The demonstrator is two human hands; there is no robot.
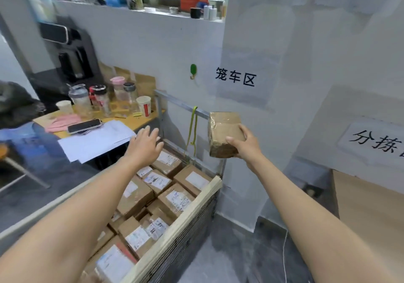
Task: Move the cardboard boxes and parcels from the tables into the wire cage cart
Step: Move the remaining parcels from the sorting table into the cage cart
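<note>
The small brown cardboard parcel (225, 134) at right is wrapped in glossy, crinkled clear tape. The brown cardboard boxes (135, 197) in the grey metal wire cage cart (190, 237) look matt, with smooth white paper labels (197, 180). Far left lie matt white paper sheets (98, 138), a glossy black phone (84, 126) and soft-looking pink gloves (63, 122).

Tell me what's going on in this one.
A person is loading a wire cage cart. The right hand grips a small taped brown parcel, held in the air above the cart's far end. The left hand is open over the cart, fingers spread, holding nothing. The cart already holds many labelled cardboard boxes.
</note>
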